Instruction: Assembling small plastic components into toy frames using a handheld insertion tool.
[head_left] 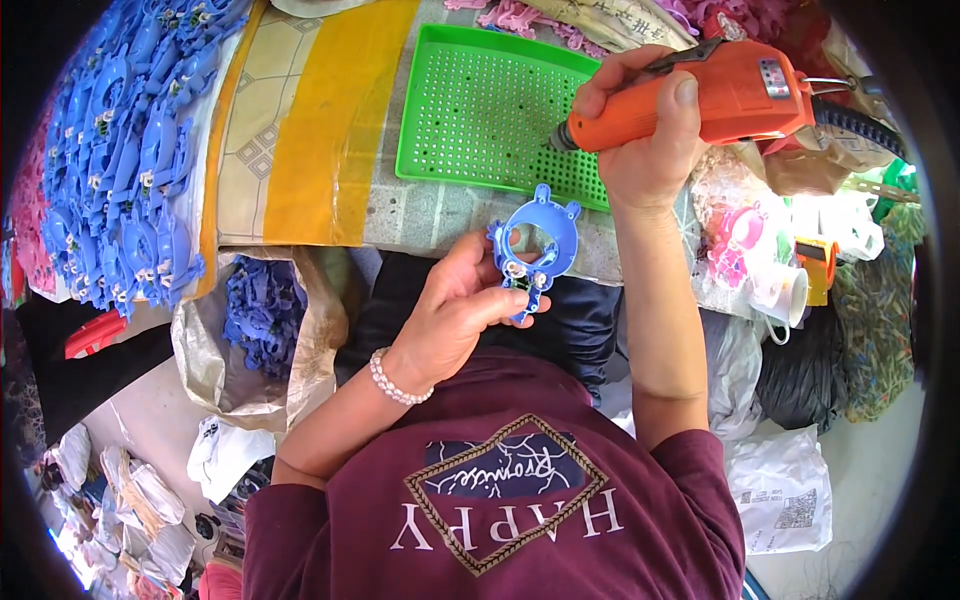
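Maroon shirt cloth (500, 500) fills the view closest in, and both bare forearms reach out from it toward the green perforated tray (480, 100) on the tabletop. Just on the near side of that tray, the left hand (455, 315) holds a blue plastic ring part (538, 245) upright off the table edge, thumb and fingers clamped on its lower stem, its ring end pointing up toward the tray. Over the tray's right corner, the right hand (650, 140) is wrapped tight round an orange power screwdriver (700, 100). The tool's long axis lies nearly level, its tip facing left over the tray, above and a little right of the blue part, and well clear of it. So the part sits below the tip, nearer the left hand than the right. Far left of the tray lies a heap of matching blue parts (120, 160); below that heap, a bag (260, 320) holds more.
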